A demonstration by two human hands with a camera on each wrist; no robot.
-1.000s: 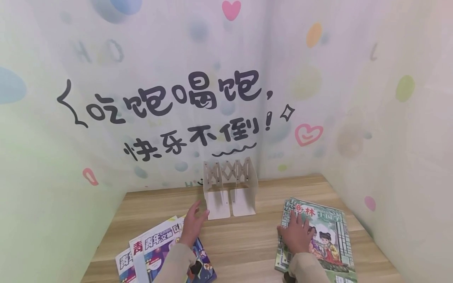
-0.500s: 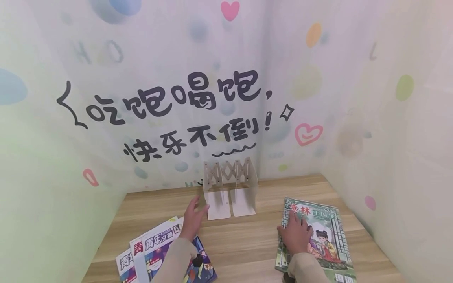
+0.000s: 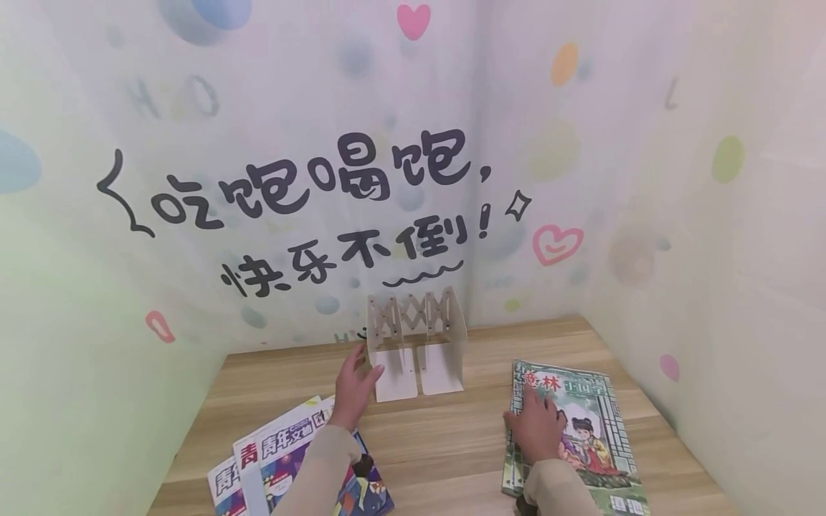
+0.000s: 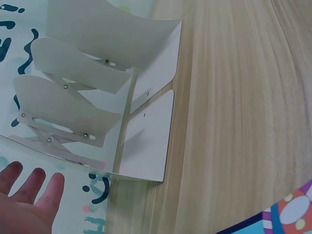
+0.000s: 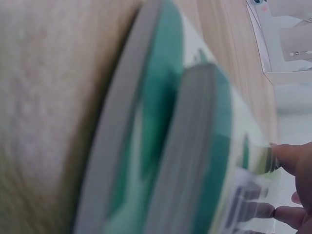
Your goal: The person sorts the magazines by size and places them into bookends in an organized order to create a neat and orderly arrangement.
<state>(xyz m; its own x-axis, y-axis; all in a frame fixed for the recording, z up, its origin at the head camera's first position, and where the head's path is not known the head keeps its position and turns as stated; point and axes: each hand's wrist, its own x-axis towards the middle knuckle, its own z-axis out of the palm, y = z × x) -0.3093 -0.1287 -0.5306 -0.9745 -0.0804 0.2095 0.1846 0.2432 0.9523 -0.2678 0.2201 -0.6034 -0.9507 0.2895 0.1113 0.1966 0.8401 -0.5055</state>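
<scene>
My left hand (image 3: 353, 394), fingers loosely extended, is beside the left end of a white expandable book rack (image 3: 395, 376). In the left wrist view the same hand (image 4: 36, 200) shows spread fingers near the outer panel of the rack (image 4: 148, 141), holding nothing. On the right, my right hand (image 3: 538, 430) lies over the left part of a green-covered magazine (image 3: 609, 437), which tops a small stack. The right wrist view shows thumb and fingertips of the right hand (image 5: 304, 195) on the glossy cover, with thick page edges (image 5: 183, 151) facing the camera.
Several fanned-out magazines (image 3: 277, 459) with purple covers lie at front left, partly under the left forearm. A wooden table (image 3: 452, 451) carries everything. Behind it and at both sides hang pale printed curtains (image 3: 516, 107) close to the table edges.
The top green magazine has slid left under my right hand and lies more squarely on its stack. My left hand has moved slightly forward along the side of the rack.
</scene>
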